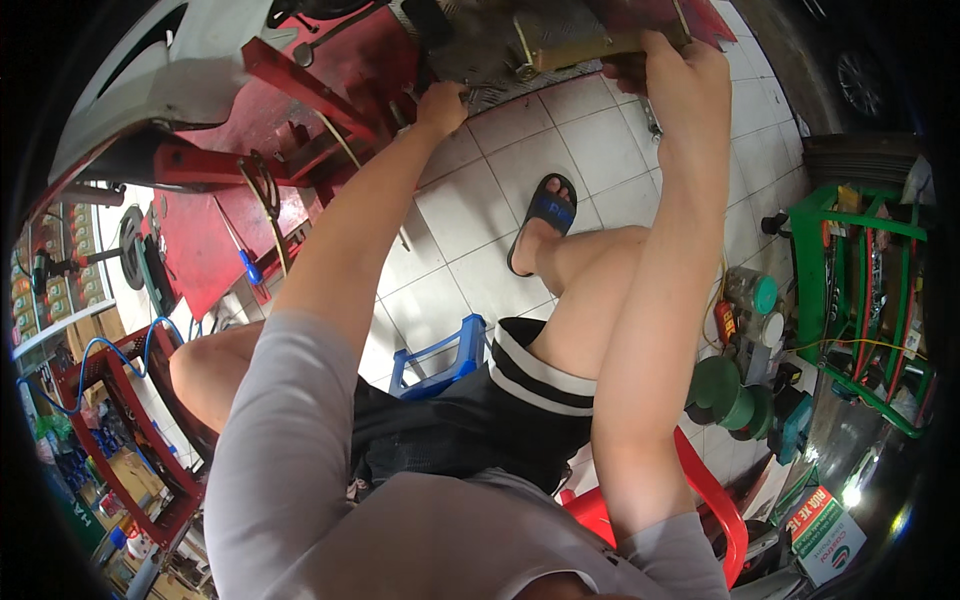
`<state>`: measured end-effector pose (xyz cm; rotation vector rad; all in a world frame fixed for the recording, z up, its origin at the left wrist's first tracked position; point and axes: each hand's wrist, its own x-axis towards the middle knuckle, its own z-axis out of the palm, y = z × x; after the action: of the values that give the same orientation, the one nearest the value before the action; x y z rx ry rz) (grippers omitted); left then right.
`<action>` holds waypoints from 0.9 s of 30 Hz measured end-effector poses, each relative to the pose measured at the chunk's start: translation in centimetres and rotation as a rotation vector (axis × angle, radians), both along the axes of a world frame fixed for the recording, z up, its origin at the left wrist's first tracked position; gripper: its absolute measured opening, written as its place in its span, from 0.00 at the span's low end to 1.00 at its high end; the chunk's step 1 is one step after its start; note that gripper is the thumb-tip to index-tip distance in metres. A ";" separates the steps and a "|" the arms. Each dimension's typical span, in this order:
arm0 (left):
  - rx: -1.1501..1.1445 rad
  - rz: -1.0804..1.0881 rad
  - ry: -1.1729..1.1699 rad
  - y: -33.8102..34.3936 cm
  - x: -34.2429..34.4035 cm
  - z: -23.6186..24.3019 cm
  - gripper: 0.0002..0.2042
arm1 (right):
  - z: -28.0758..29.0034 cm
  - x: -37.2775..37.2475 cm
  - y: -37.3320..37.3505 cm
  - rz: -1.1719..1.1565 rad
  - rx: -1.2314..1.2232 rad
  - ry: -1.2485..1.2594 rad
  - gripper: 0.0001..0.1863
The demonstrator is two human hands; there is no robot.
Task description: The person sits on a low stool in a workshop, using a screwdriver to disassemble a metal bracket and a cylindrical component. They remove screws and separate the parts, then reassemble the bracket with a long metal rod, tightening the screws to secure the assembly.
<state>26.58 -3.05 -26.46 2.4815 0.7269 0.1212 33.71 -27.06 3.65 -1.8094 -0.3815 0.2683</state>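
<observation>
Right hand (690, 85) clenched around a tan metal bracket (575, 47), held up against dark chequered plate (480, 45); left hand (440, 105) pinched on something small just beside the plate's edge, too small to identify. Probably stiff, heavy, sharp-edged steel: best gripped along the flat bar. Below both hands, white floor tiles (600, 150) and a sandalled foot (545, 225)

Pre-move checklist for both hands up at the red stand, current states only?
1. Right hand gripping the tan metal bracket on the red stand: ok.
2. Left hand at the stand's edge beside the checker plate: ok; what it holds: cannot tell.
3. Fastener or tool at the contact point: cannot tell, hidden by the hands.
4. Foot in the black sandal flat on the tile floor: ok.
5. Blue-handled screwdriver lying on the stand, clear of both hands: ok.
</observation>
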 end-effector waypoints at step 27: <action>-0.122 -0.300 -0.273 -0.2 -10.8 17.0 0.19 | -1.5 -1.9 3.8 0.165 -0.208 -0.020 0.15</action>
<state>15.78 -3.28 -9.44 2.3627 0.2383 0.2876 31.81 -23.25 2.16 -1.9880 -0.5347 0.4181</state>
